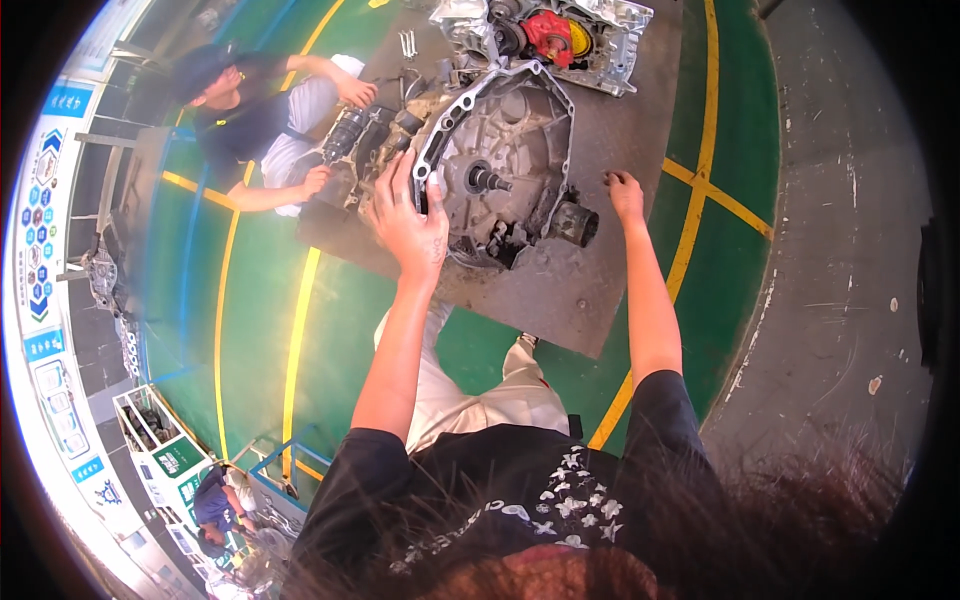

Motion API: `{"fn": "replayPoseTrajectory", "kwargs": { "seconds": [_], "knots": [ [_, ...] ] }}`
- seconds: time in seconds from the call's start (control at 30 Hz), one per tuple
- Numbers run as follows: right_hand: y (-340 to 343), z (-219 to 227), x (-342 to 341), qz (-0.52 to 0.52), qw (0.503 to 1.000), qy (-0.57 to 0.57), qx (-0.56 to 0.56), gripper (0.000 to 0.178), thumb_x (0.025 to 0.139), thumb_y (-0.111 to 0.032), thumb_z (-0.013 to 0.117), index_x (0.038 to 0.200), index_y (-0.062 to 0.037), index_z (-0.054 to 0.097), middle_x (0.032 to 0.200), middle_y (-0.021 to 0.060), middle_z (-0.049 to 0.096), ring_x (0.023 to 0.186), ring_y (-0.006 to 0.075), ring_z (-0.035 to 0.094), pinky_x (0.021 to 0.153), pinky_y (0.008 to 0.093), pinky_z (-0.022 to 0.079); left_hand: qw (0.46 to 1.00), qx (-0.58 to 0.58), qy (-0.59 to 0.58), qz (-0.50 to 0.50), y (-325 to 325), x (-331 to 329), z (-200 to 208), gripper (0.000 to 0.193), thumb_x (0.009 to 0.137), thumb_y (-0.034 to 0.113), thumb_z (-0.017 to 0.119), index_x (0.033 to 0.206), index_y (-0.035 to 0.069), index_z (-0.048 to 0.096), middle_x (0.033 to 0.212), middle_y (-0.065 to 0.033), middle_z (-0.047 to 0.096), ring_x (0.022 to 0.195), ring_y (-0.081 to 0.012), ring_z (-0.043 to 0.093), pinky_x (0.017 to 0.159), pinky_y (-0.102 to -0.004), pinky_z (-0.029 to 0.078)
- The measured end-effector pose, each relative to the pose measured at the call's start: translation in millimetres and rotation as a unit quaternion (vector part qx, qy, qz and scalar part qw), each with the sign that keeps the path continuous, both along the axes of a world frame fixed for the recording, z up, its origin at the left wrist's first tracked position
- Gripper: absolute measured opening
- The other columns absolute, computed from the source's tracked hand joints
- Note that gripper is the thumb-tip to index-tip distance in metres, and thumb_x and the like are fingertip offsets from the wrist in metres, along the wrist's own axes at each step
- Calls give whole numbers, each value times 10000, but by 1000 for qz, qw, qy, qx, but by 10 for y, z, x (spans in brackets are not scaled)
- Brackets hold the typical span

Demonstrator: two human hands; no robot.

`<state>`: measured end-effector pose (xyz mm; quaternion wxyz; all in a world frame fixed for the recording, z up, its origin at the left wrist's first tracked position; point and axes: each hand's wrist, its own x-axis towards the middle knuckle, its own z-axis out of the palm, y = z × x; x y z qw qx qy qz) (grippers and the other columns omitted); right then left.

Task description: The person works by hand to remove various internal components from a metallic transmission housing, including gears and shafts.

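Observation:
A grey metal gearbox housing (530, 130) stands on the dark metal table (560, 310), its round open face with a central splined shaft (490, 180) turned up toward me. My left hand (412, 225) lies against the left rim of the housing, fingers stretched out and thumb apart. Past the housing's right side, my right hand (625, 195) hovers over or rests on the table edge, its fingers curled in a pinch. Whether a small dark thing sits between those fingertips is too small to make out. Between that hand and the housing lies a dirty cylindrical part (574, 222).
At the table's far end sits another opened assembly with a red and yellow part (555, 38). On the left, a co-worker (250, 120) has both hands by a shaft with gears (345, 135). Small metal pieces (408, 44) lie behind. Yellow lines (700, 190) cross the green floor.

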<state>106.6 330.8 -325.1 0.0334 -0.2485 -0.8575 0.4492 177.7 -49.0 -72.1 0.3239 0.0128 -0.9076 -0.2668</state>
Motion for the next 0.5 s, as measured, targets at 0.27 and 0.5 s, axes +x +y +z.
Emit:
{"fn": "replayPoseTrajectory", "kwargs": {
  "seconds": [0.27,0.5],
  "knots": [
    [588,-1221,761,-47,951,-256,-164,323,935,-254,616,1199,-88,699,1039,59,721,813,206,663,675,302,493,1000,8,-18,10,36,-49,-21,420,935,220,670,1343,139,614,1344,-74,609,1242,-271,562,1096,-437,356],
    [54,-1495,631,71,988,45,-130,324,925,-122,653,1246,-81,670,1179,70,641,1025,185,625,896,324,499,1000,-10,-19,-13,69,-101,-18,417,955,144,662,1345,25,574,1321,-164,585,1227,-338,551,1062,-443,410]
  ]
}}
